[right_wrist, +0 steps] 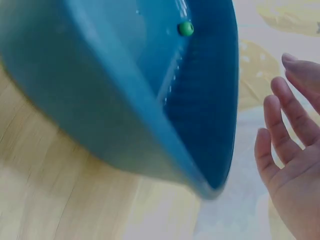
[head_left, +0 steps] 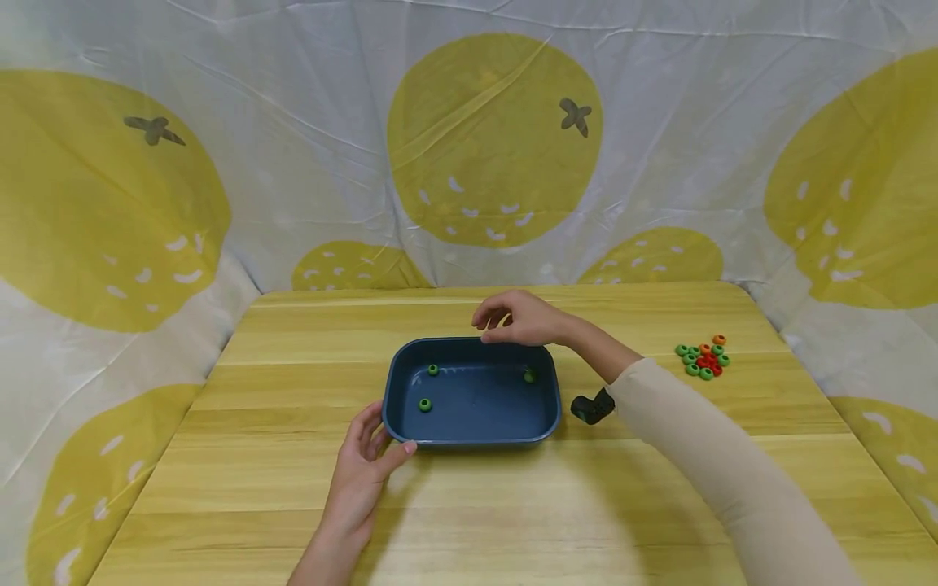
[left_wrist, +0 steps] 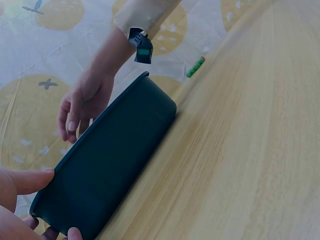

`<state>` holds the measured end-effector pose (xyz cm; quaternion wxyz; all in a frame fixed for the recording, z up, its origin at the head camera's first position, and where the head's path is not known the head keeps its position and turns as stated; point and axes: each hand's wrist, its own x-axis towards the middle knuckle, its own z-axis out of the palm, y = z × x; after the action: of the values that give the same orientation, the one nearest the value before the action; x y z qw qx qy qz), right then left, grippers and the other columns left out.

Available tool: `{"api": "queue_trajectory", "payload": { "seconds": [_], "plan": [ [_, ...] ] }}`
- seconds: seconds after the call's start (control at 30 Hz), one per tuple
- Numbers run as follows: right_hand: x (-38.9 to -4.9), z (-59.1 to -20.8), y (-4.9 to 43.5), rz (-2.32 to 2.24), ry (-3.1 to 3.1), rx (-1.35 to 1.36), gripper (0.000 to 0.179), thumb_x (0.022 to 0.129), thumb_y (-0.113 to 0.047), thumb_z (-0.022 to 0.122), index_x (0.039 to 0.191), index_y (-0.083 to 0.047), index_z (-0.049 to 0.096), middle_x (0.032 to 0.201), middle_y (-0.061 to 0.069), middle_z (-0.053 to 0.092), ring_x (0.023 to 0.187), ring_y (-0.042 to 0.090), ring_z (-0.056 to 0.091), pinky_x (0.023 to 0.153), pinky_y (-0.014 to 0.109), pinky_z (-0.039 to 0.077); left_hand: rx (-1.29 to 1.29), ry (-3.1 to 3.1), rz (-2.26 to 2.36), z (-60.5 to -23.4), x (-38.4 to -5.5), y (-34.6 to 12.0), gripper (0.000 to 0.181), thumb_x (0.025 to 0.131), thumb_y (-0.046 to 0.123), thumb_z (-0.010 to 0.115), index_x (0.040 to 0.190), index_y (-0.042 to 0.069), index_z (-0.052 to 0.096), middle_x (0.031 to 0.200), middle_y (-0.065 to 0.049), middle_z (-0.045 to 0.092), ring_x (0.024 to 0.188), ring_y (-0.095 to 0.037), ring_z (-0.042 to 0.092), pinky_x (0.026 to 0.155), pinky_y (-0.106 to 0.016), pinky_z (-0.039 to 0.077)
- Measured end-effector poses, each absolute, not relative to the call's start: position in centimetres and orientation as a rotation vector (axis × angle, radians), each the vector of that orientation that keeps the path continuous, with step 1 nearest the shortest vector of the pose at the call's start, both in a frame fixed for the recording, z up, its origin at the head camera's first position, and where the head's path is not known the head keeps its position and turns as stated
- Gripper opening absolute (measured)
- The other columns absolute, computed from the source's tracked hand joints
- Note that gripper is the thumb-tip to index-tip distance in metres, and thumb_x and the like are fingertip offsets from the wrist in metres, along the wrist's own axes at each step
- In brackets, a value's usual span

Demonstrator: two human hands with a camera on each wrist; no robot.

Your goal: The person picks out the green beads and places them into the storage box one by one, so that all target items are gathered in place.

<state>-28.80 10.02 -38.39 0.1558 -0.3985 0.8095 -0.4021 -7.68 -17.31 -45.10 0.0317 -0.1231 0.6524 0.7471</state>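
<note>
Looks like a draped-off tabletop workspace; can't tell if home or lab.
Closed off far, left & right w/ creased white fabric (head_left: 315, 155), printed w/ lg yellow fruit (head_left: 476, 138); set round wood-grain table (head_left: 242, 488).

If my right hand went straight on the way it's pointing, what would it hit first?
Your right hand points left by the far side of the blue tub. Over the table, that way looks free until, probably, the patterned cloth. Depth is unclear, so it might brush the tub.
</note>
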Motion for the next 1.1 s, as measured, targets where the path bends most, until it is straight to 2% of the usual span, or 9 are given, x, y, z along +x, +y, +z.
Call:
{"api": "queue_trajectory", "payload": {
  "seconds": [0.3,0.53,0.77,1.1],
  "plan": [
    [-28.5,-38.6,13.1,-1.193,2.328,-1.084,0.021,0.098,-0.008,0.072,0.119,-0.003,0.071,0.116,0.02,0.067,0.1,0.023,0.066,0.088,0.044,0.056,-0.372,2.021,2.295,-45.2,-7.7,-17.3,0.08,0.09,-0.002,0.078,0.156,0.01,0.036,0.158,-0.006,0.041,0.144,-0.031,0.036,0.097,-0.021,0.046],
    [-28.5,-38.9,15.7,-1.227,2.372,-1.055,0.021,0.098,-0.01,0.073,0.118,-0.003,0.072,0.113,0.012,0.068,0.1,0.024,0.067,0.086,0.041,0.057,-0.377,2.013,2.301,-45.2,-7.7,-17.2,0.079,0.09,-0.003,0.077,0.156,0.01,0.036,0.158,-0.006,0.041,0.144,-0.031,0.037,0.097,-0.021,0.046],
    [-28.3,-39.5,18.1,-1.248,2.408,-0.964,0.022,0.098,-0.008,0.072,0.119,-0.003,0.071,0.116,0.02,0.067,0.101,0.025,0.066,0.087,0.041,0.056,-0.389,2.02,2.294,-45.2,-7.7,-17.3,0.079,0.09,-0.003,0.076,0.156,0.011,0.036,0.158,-0.006,0.041,0.144,-0.031,0.037,0.096,-0.021,0.046],
    [-27.8,-40.0,21.0,-1.264,2.448,-0.868,0.026,0.099,-0.01,0.072,0.121,0.002,0.069,0.118,0.022,0.066,0.104,0.029,0.064,0.093,0.047,0.054,-0.392,2.019,2.3,-45.3,-7.8,-17.3,0.079,0.09,-0.004,0.076,0.156,0.011,0.036,0.158,-0.006,0.041,0.144,-0.031,0.037,0.097,-0.021,0.046]
  ]
}}
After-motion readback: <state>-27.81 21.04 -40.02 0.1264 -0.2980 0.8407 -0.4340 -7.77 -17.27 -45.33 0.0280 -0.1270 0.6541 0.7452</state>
